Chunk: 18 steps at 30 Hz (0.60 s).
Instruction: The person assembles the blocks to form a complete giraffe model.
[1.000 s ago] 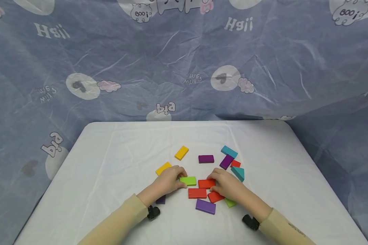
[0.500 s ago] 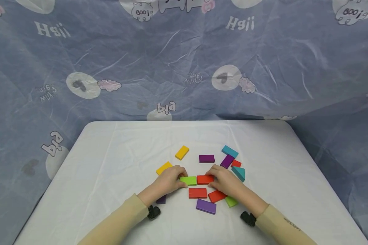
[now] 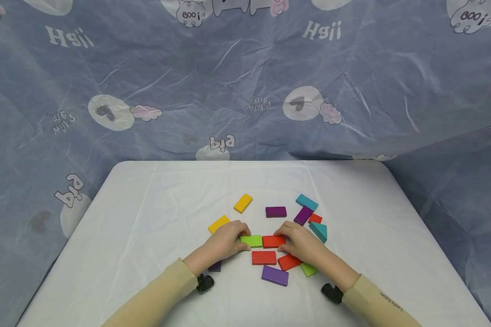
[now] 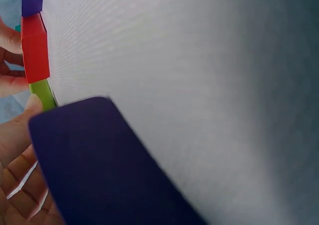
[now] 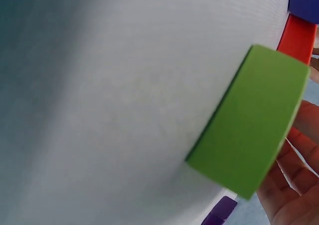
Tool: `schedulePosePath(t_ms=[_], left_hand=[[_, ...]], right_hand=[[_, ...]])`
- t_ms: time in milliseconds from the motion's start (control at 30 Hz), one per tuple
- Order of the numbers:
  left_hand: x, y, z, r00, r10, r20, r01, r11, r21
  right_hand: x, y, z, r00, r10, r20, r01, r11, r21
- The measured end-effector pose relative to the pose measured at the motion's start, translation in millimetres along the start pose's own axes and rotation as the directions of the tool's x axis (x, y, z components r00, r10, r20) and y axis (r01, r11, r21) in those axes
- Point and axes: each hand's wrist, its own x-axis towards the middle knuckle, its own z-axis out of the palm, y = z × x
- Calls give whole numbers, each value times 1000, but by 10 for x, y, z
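My left hand [image 3: 228,238] pinches the left end of a lime green block [image 3: 251,241] between thumb and fingers, on the white table. Its right end meets a red block [image 3: 272,241], whose right end my right hand [image 3: 298,240] pinches the same way. The two blocks lie end to end in a row. Just below them lie a second red block [image 3: 263,258] and a tilted third one [image 3: 289,262]. In the left wrist view a dark purple block [image 4: 104,160] looms close below the left hand. Another green block [image 5: 251,120] fills much of the right wrist view.
A violet block [image 3: 275,275] lies nearest the front. Behind the hands are two yellow blocks [image 3: 243,203], a purple block [image 3: 276,212], and at the right a cluster with a blue block [image 3: 307,202], a second purple block [image 3: 303,215] and a teal triangular piece [image 3: 318,231].
The right hand has slid the red block a little left, closing the gap to the lime green block. The left hand has stayed in place on its block.
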Motion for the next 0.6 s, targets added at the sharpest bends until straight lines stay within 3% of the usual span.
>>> schedulePosePath(t_ms=[467,600], left_hand=[[7,-4,11,1000,23,21,-23,999,37],[-18,27,-2,998,70,5,-71,993,92]], right_hand=[[-3,4,5,1000,13,-14,-12,1000,12],[-2,5,11,1000,6,-18,-5,1000,9]])
